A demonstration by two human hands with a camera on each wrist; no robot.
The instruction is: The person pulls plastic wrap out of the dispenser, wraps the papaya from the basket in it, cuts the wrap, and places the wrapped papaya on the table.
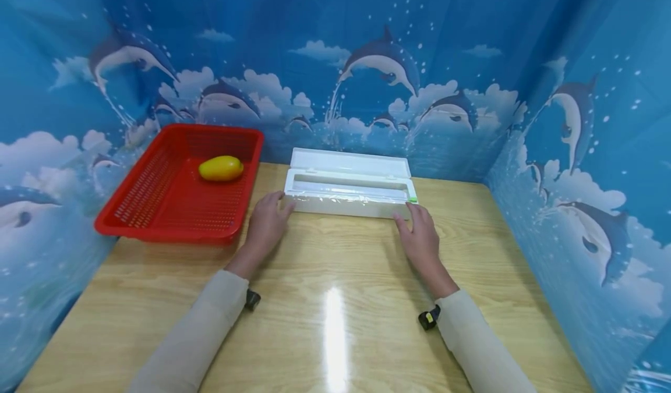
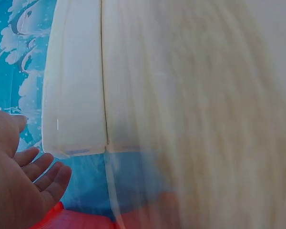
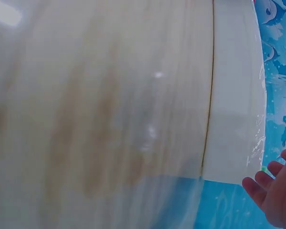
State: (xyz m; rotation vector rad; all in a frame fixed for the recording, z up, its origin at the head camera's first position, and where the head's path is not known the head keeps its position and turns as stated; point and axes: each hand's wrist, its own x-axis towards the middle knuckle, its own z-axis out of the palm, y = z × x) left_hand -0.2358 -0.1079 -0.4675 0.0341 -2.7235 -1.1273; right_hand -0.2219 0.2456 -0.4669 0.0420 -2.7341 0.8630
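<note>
A long white cling film dispenser (image 1: 348, 192) lies on the table with its lid (image 1: 350, 161) flipped back against the curtain side. Clear film glistens along its front edge, and a small green piece shows at the right corner. My left hand (image 1: 267, 221) is at the dispenser's left end, fingertips right by the corner. At the right front corner is my right hand (image 1: 421, 236), its fingers near the green piece. Both wrist views show the fingers loosely spread beside the white box (image 2: 78, 86), with nothing gripped.
A red plastic basket (image 1: 175, 233) stands at the left, close to my left hand, with a yellow mango-like fruit (image 1: 221, 168) inside. The wooden table (image 1: 293, 300) runs up to a blue dolphin-print curtain (image 1: 335, 32) at the back and sides.
</note>
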